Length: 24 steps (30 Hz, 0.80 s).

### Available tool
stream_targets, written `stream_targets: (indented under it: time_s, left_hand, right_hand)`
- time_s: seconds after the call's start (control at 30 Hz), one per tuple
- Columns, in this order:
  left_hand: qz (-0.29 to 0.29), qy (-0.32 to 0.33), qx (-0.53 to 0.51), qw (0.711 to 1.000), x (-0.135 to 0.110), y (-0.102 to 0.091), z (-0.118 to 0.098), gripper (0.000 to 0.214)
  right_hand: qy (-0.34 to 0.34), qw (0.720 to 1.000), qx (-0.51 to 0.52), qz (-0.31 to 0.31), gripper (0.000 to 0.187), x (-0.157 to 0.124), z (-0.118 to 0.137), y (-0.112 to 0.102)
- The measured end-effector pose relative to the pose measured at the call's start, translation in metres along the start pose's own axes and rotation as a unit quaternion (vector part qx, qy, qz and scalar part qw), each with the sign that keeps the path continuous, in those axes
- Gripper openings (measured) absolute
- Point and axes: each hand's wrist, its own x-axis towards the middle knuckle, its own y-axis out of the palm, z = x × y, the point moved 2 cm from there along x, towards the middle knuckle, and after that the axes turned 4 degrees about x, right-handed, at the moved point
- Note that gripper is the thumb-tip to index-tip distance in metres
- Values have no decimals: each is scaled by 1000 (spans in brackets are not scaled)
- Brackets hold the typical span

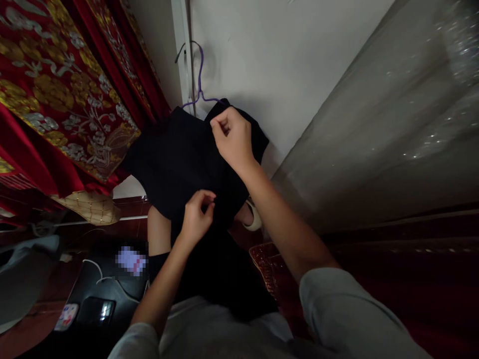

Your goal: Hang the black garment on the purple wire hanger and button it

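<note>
A black garment (175, 159) hangs on a purple wire hanger (200, 75) hooked near a white wall. My right hand (234, 139) is closed in a pinch on the garment's upper edge, close to the hanger's shoulder. Lower down, my left hand (198, 217) is also closed, gripping a fold of the same black cloth near its middle. Both arms wear light grey sleeves. The lower part of the garment falls into shadow over my lap.
Red and gold embroidered curtains (56, 85) hang at the left. A shiny silver curtain (392, 124) fills the right. A black bag (105, 294) with a white cable and a phone (98, 310) lies on the dark red floor at lower left. A woven basket (267, 267) sits below the garment.
</note>
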Motion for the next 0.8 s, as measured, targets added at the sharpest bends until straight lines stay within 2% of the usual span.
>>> stream_targets:
  time_s: [0.1,0.17,0.2,0.23,0.3,0.37,0.43,0.57,0.7,0.8]
  left_hand:
    - [-63,117,47,990,59,-31,-23,15]
    - [-90,180,79,976,101,-46,-35,19]
    - [-84,196,101,972,120,-50,-38,18]
    - [-72,209,123,967,136,-51,-39,14]
    - [-49,223,162,960,159,-51,-38,13]
    - [-47,235,183,954,167,-49,-37,20]
    - [-65,245,191,948,164,-49,-38,23]
    - [-114,263,234,929,148,-55,-34,22]
    - [-158,263,270,913,141,-55,-26,23]
    - [-155,261,234,924,146,-55,-41,35]
  right_hand:
    - [142,985,92,-15,14,-15,4,4]
    - [251,952,173,-10,10,-19,8,7]
    - [288,934,213,-7,10,-20,11,7]
    - [307,920,246,-9,9,-19,13,7]
    - [301,911,281,-18,9,-16,16,6]
    - [275,920,277,-28,10,-16,16,6]
    - [271,925,265,-26,17,-21,11,11]
    - [313,912,266,-12,28,-33,1,28]
    - [312,915,254,-3,25,-32,-4,42]
    - [326,919,224,-13,17,-34,-16,48]
